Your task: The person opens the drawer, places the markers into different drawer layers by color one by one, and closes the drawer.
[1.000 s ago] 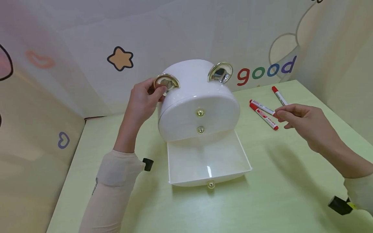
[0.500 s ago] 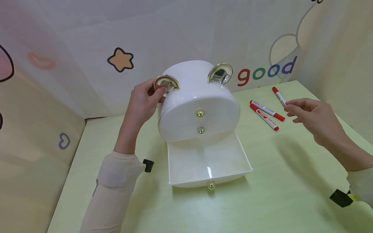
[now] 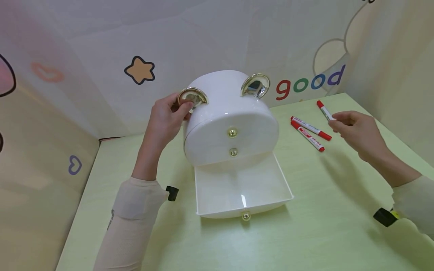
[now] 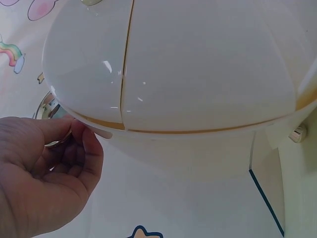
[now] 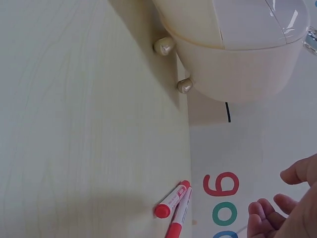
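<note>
My left hand pinches the left gold ear of a white desktop drawer box. The matching right ear stands untouched. Two gold knobs sit on its front, and the lowest drawer is pulled out with nothing in it. My right hand hovers at the right, its thumb and fingers apart in the right wrist view. Seen from the head, its fingertips overlap the lower end of a red-capped marker; contact cannot be told. Two other markers lie crossed nearby, the upper marker and lower marker.
The pale green table extends in front of the box. Behind it rises a printed backdrop with a star and the word "good". More backdrop walls close off the left and right sides.
My right hand has left the end of the upper crossed marker and moved up and right beside the separate marker. The left hand keeps its hold on the ear.
</note>
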{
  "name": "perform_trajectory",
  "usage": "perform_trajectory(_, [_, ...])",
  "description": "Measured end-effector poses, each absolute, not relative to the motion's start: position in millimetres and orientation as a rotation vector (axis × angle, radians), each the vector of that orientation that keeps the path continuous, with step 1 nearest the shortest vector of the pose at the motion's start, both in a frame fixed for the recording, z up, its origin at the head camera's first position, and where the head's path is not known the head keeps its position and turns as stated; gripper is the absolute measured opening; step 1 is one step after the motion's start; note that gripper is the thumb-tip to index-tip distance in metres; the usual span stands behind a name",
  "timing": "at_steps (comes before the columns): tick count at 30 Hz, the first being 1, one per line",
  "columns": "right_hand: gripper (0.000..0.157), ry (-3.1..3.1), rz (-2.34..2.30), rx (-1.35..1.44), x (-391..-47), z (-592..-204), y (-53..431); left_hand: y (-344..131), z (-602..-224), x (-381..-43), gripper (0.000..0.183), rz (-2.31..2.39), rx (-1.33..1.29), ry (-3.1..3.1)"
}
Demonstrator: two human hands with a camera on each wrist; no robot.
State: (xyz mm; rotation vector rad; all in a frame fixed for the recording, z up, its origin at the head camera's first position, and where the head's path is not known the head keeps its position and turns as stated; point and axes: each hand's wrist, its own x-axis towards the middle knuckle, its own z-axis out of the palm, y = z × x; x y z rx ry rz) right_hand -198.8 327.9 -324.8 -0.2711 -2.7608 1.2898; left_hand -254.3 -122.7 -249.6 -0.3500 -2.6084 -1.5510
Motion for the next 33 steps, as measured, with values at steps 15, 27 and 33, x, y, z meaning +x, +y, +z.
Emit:
perform_trajectory(15, [0.052, -2.854, 1.025, -0.196, -234, -348, 328, -124, -250, -254, 0.019, -1.535, -0.358, -2.606])
perform_trajectory(27, [0.044, -3.013, 0.879, -0.150, -259, -363, 324, -124, -250, -253, 0.020, -1.517, -0.361, -2.619])
perform_trajectory(33, [0.043, -3.055, 0.834, -0.142, -264, -370, 317, -124, -249, -253, 0.020, -1.513, -0.355, -2.623])
